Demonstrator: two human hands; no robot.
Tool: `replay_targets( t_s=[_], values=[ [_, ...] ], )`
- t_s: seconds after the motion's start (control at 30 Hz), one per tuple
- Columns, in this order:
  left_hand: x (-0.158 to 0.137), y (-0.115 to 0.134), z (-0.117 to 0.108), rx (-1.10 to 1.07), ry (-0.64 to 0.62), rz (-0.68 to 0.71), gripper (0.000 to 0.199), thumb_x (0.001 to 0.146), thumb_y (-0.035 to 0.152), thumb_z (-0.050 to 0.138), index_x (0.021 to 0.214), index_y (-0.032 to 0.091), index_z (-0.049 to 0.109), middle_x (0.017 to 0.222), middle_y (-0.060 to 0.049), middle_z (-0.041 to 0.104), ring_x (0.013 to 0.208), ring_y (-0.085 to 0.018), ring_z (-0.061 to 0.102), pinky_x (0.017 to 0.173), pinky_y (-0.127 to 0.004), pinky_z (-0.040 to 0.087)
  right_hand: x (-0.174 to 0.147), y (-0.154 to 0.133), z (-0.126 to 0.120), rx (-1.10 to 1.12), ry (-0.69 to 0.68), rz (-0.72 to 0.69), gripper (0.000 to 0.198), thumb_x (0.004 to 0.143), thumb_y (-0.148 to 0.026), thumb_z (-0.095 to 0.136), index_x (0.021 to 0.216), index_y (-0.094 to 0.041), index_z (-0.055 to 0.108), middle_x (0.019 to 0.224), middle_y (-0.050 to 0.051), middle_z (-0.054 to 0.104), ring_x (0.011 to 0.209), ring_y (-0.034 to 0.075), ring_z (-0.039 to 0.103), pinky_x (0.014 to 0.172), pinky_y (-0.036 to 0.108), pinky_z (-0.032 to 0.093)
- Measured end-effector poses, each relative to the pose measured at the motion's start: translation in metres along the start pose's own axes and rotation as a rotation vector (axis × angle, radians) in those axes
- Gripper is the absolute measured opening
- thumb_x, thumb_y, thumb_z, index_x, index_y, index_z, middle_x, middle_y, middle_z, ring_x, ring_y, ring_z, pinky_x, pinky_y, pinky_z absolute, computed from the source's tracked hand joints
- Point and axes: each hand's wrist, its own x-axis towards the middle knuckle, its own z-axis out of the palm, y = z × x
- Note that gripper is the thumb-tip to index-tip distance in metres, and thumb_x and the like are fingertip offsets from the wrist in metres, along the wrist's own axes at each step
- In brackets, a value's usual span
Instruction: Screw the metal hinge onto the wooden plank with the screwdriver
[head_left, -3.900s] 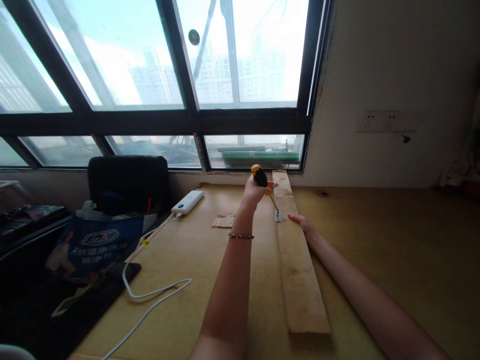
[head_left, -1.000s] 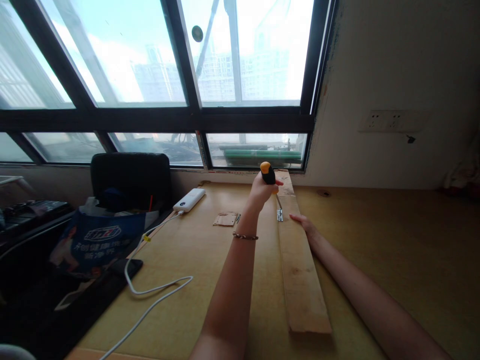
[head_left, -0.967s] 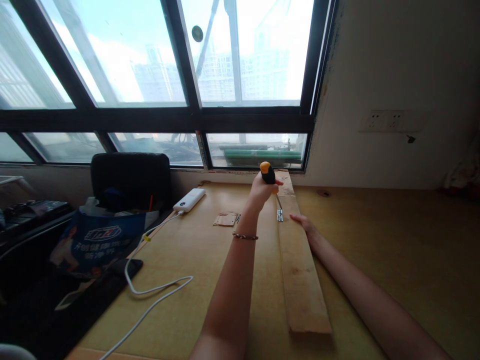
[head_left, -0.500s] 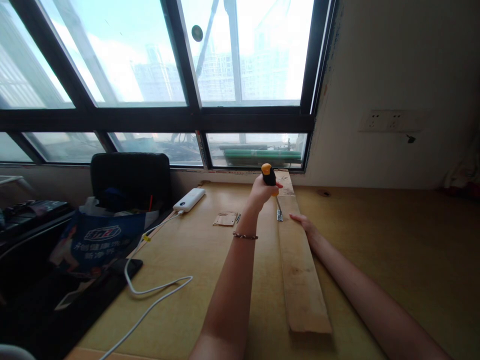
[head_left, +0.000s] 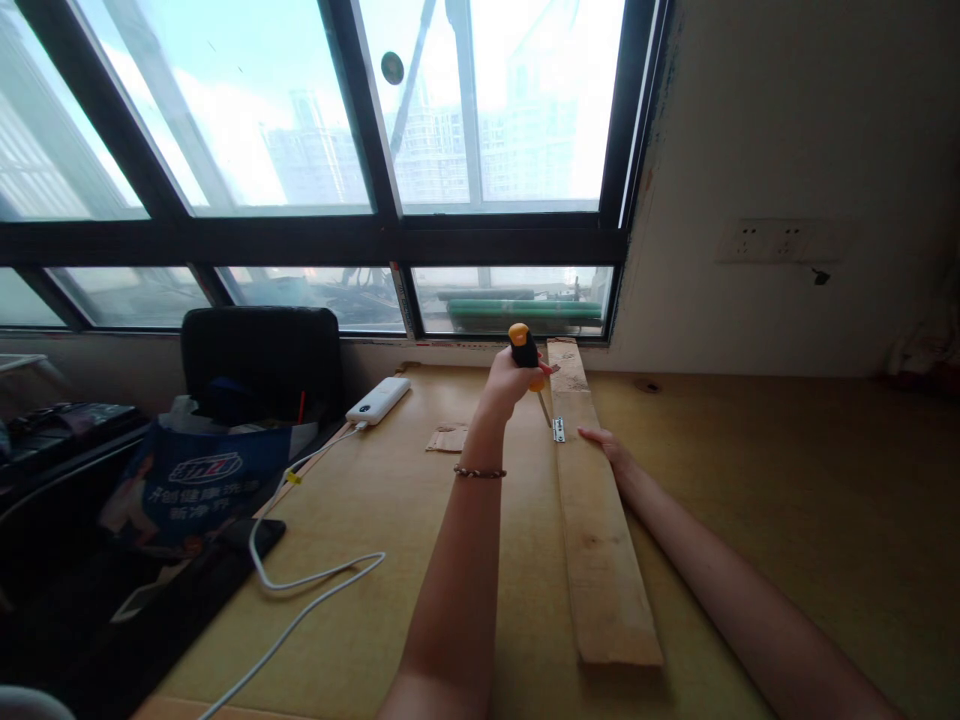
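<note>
Left hand [head_left: 511, 382] gripping screwdriver [head_left: 524, 349], wooden board [head_left: 601, 545], bag [head_left: 196, 485] with Chinese lettering [head_left: 192, 512]

Reaches forward with the left forearm [head_left: 459, 580], nearly straight, to a raised left hand [head_left: 511, 380] curled tight, fingers mostly hidden. Slants the right forearm [head_left: 720, 575] inward from the lower right (up and leftward) to a right hand [head_left: 613, 453] lower in view than the left, fingertips [head_left: 584, 432] pointing left. Bends the right fingers only slightly, perhaps; too small and shadowed to tell for certain.
</note>
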Motion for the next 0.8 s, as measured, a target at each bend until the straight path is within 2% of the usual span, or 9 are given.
replay_targets(
  t_s=[0.13, 0.27, 0.4, 0.6, 0.8],
  values=[
    [0.000, 0.002, -0.001, -0.004, 0.007, 0.001, 0.024, 0.046, 0.008, 0.058, 0.069, 0.013, 0.055, 0.063, -0.003, 0.062, 0.063, -0.016, 0.057, 0.061, -0.028, 0.044, -0.003, -0.001, 0.002, 0.014, -0.002, 0.054, 0.030, 0.079, -0.022, 0.049, 0.102, -0.007, 0.058, 0.075, 0.011, 0.069, 0.062, 0.022, 0.065, 0.062, 0.035, 0.053],
    [-0.003, 0.005, -0.001, -0.017, -0.011, -0.009, 0.025, 0.047, 0.007, 0.058, 0.070, 0.013, 0.055, 0.063, -0.003, 0.063, 0.064, -0.016, 0.059, 0.063, -0.029, 0.045, -0.002, -0.001, 0.001, 0.014, 0.010, 0.042, 0.028, 0.078, -0.022, 0.049, 0.100, -0.007, 0.059, 0.074, 0.011, 0.069, 0.061, 0.021, 0.065, 0.062, 0.033, 0.053],
    [-0.006, 0.007, 0.002, -0.033, -0.055, -0.016, 0.025, 0.048, 0.005, 0.058, 0.071, 0.013, 0.055, 0.064, -0.003, 0.064, 0.066, -0.017, 0.060, 0.064, -0.029, 0.046, 0.000, -0.001, -0.001, 0.007, -0.032, 0.027, 0.026, 0.079, -0.022, 0.049, 0.098, -0.008, 0.059, 0.078, 0.010, 0.069, 0.064, 0.021, 0.065, 0.066, 0.033, 0.053],
    [-0.007, 0.008, 0.004, -0.017, -0.071, -0.035, 0.025, 0.048, 0.004, 0.058, 0.071, 0.013, 0.055, 0.064, -0.004, 0.064, 0.068, -0.017, 0.060, 0.065, -0.030, 0.046, 0.003, -0.005, -0.007, 0.020, -0.112, 0.130, 0.028, 0.079, -0.021, 0.050, 0.101, -0.007, 0.058, 0.085, 0.012, 0.069, 0.074, 0.022, 0.066, 0.076, 0.037, 0.052],
    [-0.007, 0.008, 0.003, 0.000, -0.080, -0.035, 0.026, 0.048, 0.004, 0.059, 0.072, 0.013, 0.056, 0.065, -0.004, 0.064, 0.067, -0.017, 0.059, 0.066, -0.031, 0.046, 0.002, -0.007, -0.009, 0.001, -0.091, 0.178, 0.027, 0.079, -0.023, 0.051, 0.100, -0.007, 0.057, 0.083, 0.012, 0.069, 0.073, 0.022, 0.066, 0.075, 0.037, 0.053]
  ],
)
